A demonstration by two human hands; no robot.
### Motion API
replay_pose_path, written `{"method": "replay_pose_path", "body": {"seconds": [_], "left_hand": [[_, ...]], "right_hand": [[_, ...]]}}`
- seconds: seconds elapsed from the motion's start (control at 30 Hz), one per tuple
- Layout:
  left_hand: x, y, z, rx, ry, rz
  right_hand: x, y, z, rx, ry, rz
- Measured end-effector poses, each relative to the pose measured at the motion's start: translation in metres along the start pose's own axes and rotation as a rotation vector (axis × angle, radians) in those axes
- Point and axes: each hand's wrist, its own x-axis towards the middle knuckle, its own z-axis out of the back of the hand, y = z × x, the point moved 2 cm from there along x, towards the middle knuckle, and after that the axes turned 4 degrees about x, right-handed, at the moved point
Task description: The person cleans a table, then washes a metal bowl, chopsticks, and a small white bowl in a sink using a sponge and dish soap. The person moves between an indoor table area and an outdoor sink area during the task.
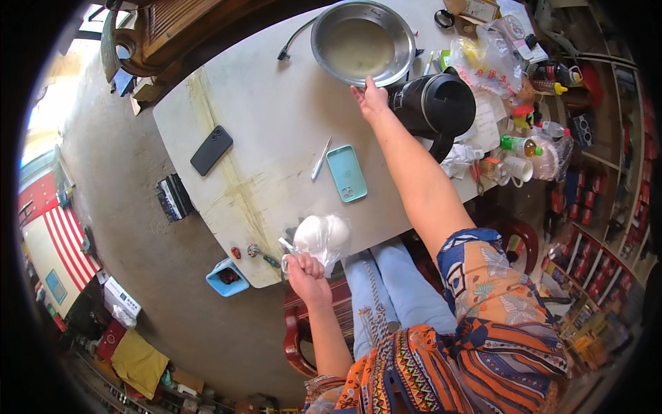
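Note:
My left hand (307,274) is closed around the gathered neck of a clear plastic bag (338,247). Inside the bag is a smooth, round white lump (321,234), resting at the table's near edge; its kind is unclear. My right arm reaches across to a wide metal basin (319,58) at the far side. At its near rim my right hand (373,101) pinches the edge, thumb on top and fingers against the outside. Cloudy, pale liquid (358,48) fills the basin's bottom. Right beside that hand stands a black electric kettle (441,103).
On the white table (269,103) lie a dark phone (211,150), a teal phone case (347,173) and a pen (321,159). Bags, bottles and cups crowd the right side, including a plastic bag (489,62). A blue bin (227,277) stands below the left corner.

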Motion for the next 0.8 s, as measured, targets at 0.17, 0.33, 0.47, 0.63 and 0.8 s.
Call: {"method": "replay_pose_path", "body": {"seconds": [0.17,0.33,0.47,0.63,0.8], "left_hand": [[-0.014,-0.005,0.008,0.162,-0.034,-0.100],[-0.019,-0.006,0.001,0.273,-0.014,0.048],[-0.028,-0.012,0.001,0.327,-0.057,0.085],[-0.035,-0.023,0.003,0.292,-0.057,0.129],[-0.045,-0.036,-0.005,0.360,-0.070,0.051]], "right_hand": [[-0.024,-0.002,-0.002,-0.349,-0.160,0.132],[-0.058,0.003,0.003,-0.331,-0.031,0.163],[-0.125,0.004,-0.006,-0.422,-0.028,0.147],[-0.213,-0.009,0.010,-0.579,0.037,0.087],[-0.308,-0.018,0.023,-0.650,0.090,-0.025]]}}
